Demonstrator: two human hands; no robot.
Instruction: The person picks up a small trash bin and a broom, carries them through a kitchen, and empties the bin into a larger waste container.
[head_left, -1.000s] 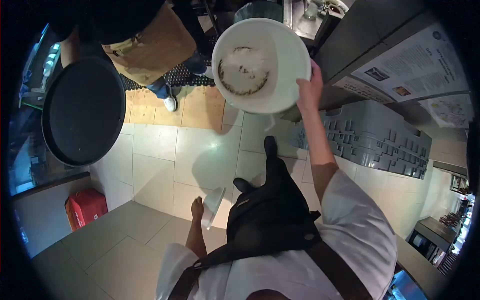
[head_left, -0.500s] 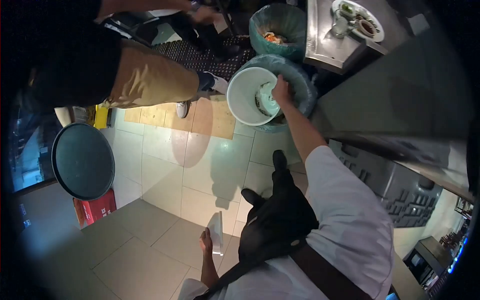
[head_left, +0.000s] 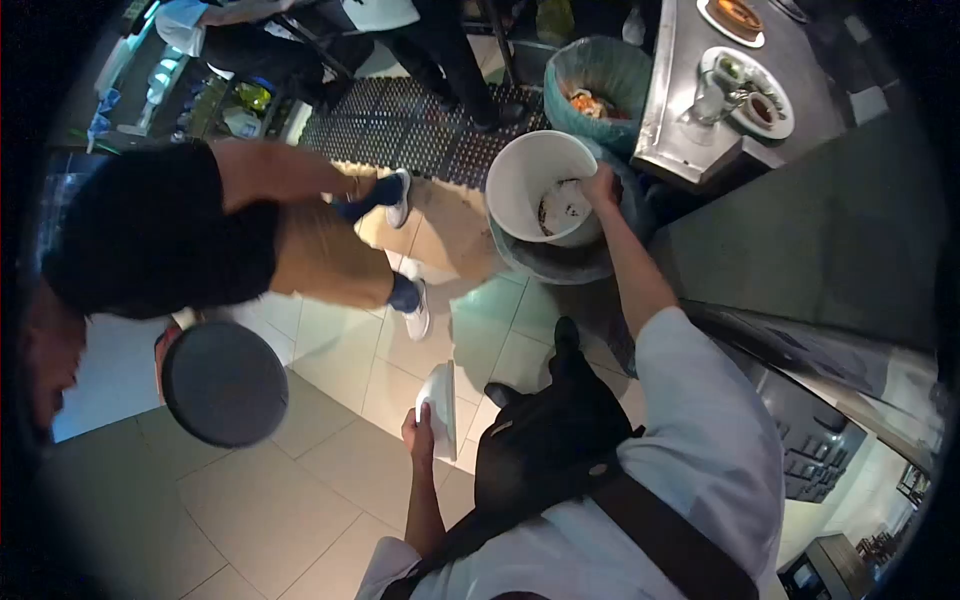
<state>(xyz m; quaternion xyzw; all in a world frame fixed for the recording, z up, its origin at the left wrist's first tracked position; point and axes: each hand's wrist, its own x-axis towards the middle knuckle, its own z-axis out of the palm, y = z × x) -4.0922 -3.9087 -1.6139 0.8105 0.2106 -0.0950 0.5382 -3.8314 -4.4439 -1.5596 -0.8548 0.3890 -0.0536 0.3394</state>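
My right hand (head_left: 602,188) is closed on the right rim of a white bucket (head_left: 515,190). The bucket is tilted over a bin lined with a plastic bag (head_left: 550,265), its mouth towards me, and dark bits lie on its inside. Lower down, my left hand (head_left: 419,432) is wrapped round a white plate (head_left: 437,410) seen nearly edge-on, held above the tiled floor. That plate's face is mostly turned out of view.
Another lined bin (head_left: 597,95) holds food scraps. At right stands a steel counter (head_left: 665,120) with a plate of leftovers (head_left: 775,115) and a glass (head_left: 708,103). A person in tan trousers (head_left: 330,255) walks at left, near a round dark tray (head_left: 225,383). Others stand beyond the black mat (head_left: 370,120).
The bucket and my right hand appear slightly further right and the bucket tilts differently. The person in tan trousers has shifted, now showing more of the back. My left hand still holds the plate, slightly higher.
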